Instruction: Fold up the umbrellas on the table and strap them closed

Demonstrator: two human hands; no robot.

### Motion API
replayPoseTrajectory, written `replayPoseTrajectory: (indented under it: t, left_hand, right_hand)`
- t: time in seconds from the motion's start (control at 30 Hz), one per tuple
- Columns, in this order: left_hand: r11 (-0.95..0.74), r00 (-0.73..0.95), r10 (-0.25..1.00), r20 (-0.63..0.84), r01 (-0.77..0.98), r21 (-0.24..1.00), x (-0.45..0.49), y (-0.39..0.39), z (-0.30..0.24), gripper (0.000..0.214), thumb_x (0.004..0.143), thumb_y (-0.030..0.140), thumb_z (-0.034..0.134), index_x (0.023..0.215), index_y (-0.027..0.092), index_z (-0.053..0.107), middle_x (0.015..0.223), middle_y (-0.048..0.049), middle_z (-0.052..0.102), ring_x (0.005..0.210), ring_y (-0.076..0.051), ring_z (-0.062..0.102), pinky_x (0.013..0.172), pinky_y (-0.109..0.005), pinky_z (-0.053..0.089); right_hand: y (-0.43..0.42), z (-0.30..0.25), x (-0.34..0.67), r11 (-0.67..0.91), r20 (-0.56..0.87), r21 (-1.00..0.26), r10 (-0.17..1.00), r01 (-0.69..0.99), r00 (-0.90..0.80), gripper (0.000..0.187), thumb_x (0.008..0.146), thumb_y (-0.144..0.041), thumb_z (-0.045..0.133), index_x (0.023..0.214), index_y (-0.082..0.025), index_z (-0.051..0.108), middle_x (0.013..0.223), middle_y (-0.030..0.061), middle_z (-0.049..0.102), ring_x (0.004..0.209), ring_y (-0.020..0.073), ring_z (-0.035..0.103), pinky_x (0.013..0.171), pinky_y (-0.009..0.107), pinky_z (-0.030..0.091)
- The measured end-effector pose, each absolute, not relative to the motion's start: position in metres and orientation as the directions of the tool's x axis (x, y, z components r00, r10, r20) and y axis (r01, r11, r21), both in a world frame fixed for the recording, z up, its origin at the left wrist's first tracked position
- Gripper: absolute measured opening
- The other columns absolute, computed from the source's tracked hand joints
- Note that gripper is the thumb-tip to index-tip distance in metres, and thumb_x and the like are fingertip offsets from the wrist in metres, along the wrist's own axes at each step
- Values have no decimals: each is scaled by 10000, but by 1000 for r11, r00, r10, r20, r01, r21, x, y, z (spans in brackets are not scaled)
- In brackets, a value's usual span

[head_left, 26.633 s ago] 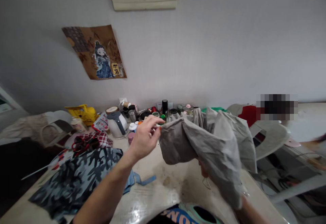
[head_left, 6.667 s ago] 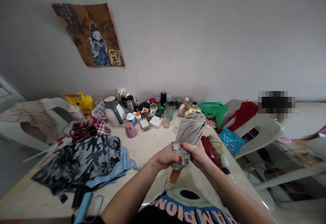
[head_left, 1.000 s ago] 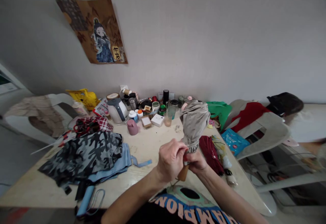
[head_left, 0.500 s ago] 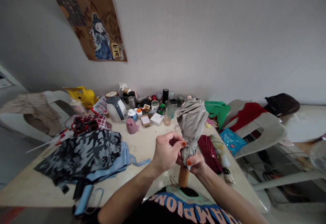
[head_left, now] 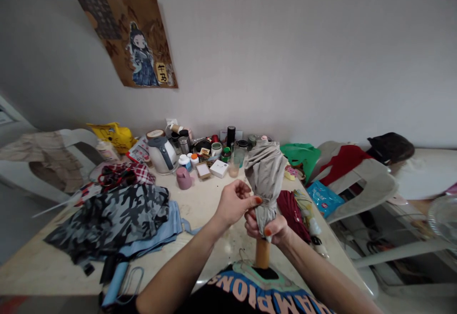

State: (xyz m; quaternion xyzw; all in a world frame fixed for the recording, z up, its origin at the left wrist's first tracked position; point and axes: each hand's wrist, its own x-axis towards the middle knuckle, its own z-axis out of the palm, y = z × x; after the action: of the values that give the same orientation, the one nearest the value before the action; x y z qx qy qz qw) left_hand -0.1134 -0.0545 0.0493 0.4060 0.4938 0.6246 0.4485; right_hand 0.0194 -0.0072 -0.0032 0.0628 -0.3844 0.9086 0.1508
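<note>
I hold a folded grey umbrella (head_left: pixel 266 176) upright over the near edge of the beige table (head_left: pixel 200 209). Its wooden handle (head_left: pixel 262 253) points down toward my chest. My right hand (head_left: pixel 268 227) is wrapped round the gathered cloth just above the handle. My left hand (head_left: pixel 233 203) pinches the cloth at the umbrella's left side, thumb and fingertips pressed together.
A camouflage-patterned umbrella (head_left: pixel 110 218) and a light blue one (head_left: pixel 117 276) lie at the left. A dark red folded umbrella (head_left: pixel 291 214) lies to the right. A white kettle (head_left: pixel 162 154), a pink cup (head_left: pixel 183 179), jars and boxes crowd the back. White plastic chairs (head_left: pixel 371 190) stand on both sides.
The grey umbrella has gone from loosely bunched cloth to a tight roll. In the last second my right hand slid up onto the cloth, and the handle dropped lower toward me.
</note>
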Motion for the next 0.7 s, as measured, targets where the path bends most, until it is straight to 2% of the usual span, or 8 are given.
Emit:
replayPoseTrajectory:
  t: [0.13,0.2,0.27,0.37,0.47,0.53,0.6,0.7]
  left_hand:
    - [-96,36,993,117,-359,928,-113,-47,39,580,489,466,873,873,103,633,776,-41,659,723,-140,613,691,-236,494]
    - [-60,125,985,117,-385,921,-111,-46,37,579,527,511,846,862,81,650,773,-68,668,734,-168,633,688,-256,507]
    - [-56,122,987,107,-361,931,-110,-47,34,553,563,525,822,831,73,650,737,-76,668,663,-163,632,605,-241,500]
    - [-44,70,995,66,-282,958,-111,-46,29,521,636,539,774,841,82,629,620,-54,646,450,-126,571,417,-207,416]
    - [14,135,991,18,-232,973,-115,-42,27,498,657,530,765,829,86,620,512,-26,602,332,-124,509,342,-213,368]
    - [-19,105,993,50,-277,961,-117,-37,28,506,579,454,841,866,86,643,635,-53,670,469,-146,604,461,-235,475]
    - [-118,-37,993,112,-357,927,-118,-31,30,595,516,399,885,982,105,662,898,-93,724,754,-194,683,708,-282,546]
    - [-295,-307,933,190,-346,891,-122,-19,29,635,571,464,850,1075,127,659,1111,-124,698,1048,-244,640,957,-339,479]
  right_hand:
    - [-6,-19,14,-712,273,-667,41,-220,-961,391,470,-299,779,753,-183,534,548,-54,420,422,60,352,407,198,240]
    - [-5,-27,12,-722,292,-665,-12,-194,-956,451,446,-368,776,783,-186,539,500,-64,416,373,60,341,386,195,244]
    - [-3,-30,13,-711,288,-674,-1,-201,-958,503,437,-430,777,811,-176,556,505,-40,472,384,81,402,391,198,271]
    - [2,-27,22,-662,237,-706,111,-249,-965,460,523,-450,768,821,-152,583,574,16,548,501,127,514,459,219,339]
    - [6,-22,33,-549,145,-782,301,-296,-943,438,584,-439,785,855,-153,594,602,9,555,539,126,515,512,236,383]
    - [4,-22,36,-400,37,-881,478,-255,-878,476,541,-420,833,848,-149,592,618,1,559,538,111,497,511,226,385]
    - [0,-23,34,-266,-36,-949,630,-172,-776,460,515,-372,855,803,-138,584,630,-8,550,540,88,467,497,203,364]
    - [-7,-26,31,-215,-36,-965,677,-151,-735,385,545,-350,830,722,-123,574,610,-23,514,527,56,396,469,179,313]
